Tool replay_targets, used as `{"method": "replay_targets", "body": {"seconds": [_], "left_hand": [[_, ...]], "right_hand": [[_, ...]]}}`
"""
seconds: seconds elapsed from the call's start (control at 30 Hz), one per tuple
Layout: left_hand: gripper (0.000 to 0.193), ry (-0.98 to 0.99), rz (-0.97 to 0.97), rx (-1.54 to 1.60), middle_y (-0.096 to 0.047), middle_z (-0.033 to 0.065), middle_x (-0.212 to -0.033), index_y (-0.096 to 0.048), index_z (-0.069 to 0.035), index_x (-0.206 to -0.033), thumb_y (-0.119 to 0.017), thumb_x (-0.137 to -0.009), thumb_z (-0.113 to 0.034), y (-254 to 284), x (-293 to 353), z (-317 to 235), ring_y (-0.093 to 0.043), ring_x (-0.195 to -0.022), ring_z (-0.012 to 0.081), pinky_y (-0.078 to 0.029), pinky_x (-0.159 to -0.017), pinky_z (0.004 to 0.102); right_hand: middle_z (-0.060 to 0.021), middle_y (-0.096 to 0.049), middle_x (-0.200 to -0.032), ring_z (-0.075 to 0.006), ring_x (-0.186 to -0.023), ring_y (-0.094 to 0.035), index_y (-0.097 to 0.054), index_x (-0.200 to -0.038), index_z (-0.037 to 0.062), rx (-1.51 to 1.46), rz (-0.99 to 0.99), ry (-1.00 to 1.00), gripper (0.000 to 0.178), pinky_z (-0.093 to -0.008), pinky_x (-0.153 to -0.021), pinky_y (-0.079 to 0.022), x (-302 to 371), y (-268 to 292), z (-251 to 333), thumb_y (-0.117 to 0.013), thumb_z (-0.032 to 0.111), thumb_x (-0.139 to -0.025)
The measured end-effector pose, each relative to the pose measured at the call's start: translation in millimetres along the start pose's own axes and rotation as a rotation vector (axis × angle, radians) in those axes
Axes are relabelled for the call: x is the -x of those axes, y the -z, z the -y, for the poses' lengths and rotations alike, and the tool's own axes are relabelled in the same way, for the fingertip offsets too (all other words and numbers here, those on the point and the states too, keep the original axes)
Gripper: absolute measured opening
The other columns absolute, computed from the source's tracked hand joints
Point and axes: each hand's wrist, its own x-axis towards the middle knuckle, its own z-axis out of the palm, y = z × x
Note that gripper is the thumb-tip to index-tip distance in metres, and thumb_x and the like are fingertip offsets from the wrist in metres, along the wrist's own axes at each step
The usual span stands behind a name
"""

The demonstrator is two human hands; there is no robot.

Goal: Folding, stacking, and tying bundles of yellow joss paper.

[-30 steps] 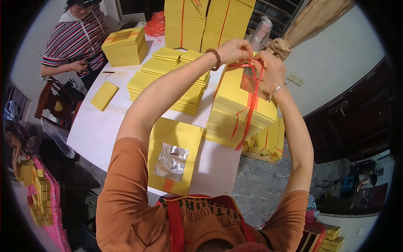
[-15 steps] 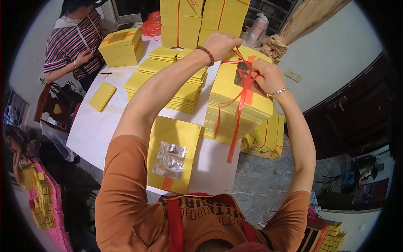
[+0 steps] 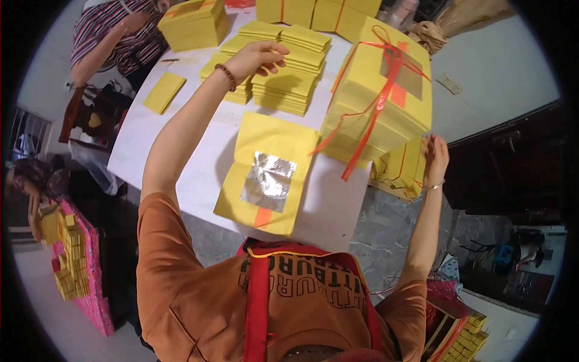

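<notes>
A tall bundle of yellow paper point(image 3: 347, 136) stands on the right part of the table, with red plastic string point(image 3: 389, 84) knotted on top and its loose tails hanging down the near side. My left hand point(image 3: 262, 58) is in the air over stacks of folded yellow paper point(image 3: 283, 90), empty, its fingers loosely bent and apart. Past the bundle's right side is my right hand point(image 3: 435, 158), raised, with fingers half curled and nothing visible in them. On the table in front of me lies a yellow sheet point(image 3: 241, 205) with a silver foil square point(image 3: 271, 181) and an orange strip.
Another tied yellow block point(image 3: 193, 30) sits at the far left beside a person in a striped top point(image 3: 114, 36). A small yellow packet point(image 3: 164, 93) lies near the table's left edge. More tied bundles point(image 3: 398, 166) are low on the right, near a dark door point(image 3: 506, 145).
Both hands have let go of the red string, which is now knotted on the bundle. My left hand has moved left over the folded stacks, my right hand right and down.
</notes>
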Motion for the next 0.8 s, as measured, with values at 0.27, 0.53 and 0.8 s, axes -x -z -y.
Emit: {"method": "replay_targets", "body": {"seconds": [0.27,0.53,0.8], "left_hand": [[0.027,0.251,-0.194,0.228,-0.059,0.0008,-0.088,-0.053,-0.008,-0.11,-0.054,-0.088,-0.024,33.4,120.0,101.7,-0.051,-0.069,0.006,-0.041,-0.059,0.0199],[0.027,0.395,-0.313,0.363,-0.059,-0.0014,-0.085,-0.055,-0.012,-0.109,-0.051,-0.089,-0.03,-20.1,172.4,217.5,-0.051,-0.065,0.0064,-0.044,-0.059,0.0231],[0.063,0.211,-0.112,0.896,-0.036,0.0046,-0.138,-0.027,-0.008,-0.138,-0.03,-0.092,-0.052,-80.7,187.7,190.2,-0.036,-0.124,0.0148,-0.03,-0.103,0.0303]], "right_hand": [[0.0028,-0.055,-0.08,-0.0055,-0.067,-0.049,-0.052,-0.096,0.0101,-0.194,-0.14,-0.284,0.018,-0.0186,-0.051,-0.036,84.6,2.9,-76.4,-0.048,0.027,-0.092],[-0.0035,-0.055,-0.101,-0.0104,-0.089,-0.052,-0.05,-0.111,0.0039,0.126,-0.296,0.636,0.024,-0.0242,-0.073,-0.041,92.0,-102.0,30.6,-0.053,0.015,-0.09],[-0.002,-0.055,-0.102,-0.0154,-0.095,-0.051,-0.049,-0.108,0.0135,-0.425,0.036,-0.348,0.035,-0.0365,-0.081,-0.04,160.7,-119.3,-116.1,-0.037,0.043,-0.093]]}}
